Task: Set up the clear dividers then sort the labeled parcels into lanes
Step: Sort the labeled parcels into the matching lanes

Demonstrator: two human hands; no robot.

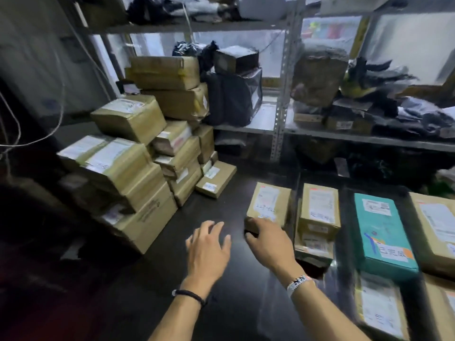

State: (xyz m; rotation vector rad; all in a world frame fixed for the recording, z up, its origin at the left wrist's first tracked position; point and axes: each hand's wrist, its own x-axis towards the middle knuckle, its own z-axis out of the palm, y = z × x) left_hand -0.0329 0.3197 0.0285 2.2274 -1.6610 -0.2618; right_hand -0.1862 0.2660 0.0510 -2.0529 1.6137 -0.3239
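Right hand point(269, 239) fingers curled on brown white-labeled parcel point(268, 201); left hand point(209, 247) fingers spread.

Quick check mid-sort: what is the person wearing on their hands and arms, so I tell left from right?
No gloves and no sleeves are in view. The left hand has a thin dark cord bracelet at its wrist. The right hand has a wider pale beaded band, flecked dark, with a touch of pink.

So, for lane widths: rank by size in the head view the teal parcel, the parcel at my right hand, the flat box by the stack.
Teal parcel
Right-hand parcel
Flat box, though farther, so unsure.
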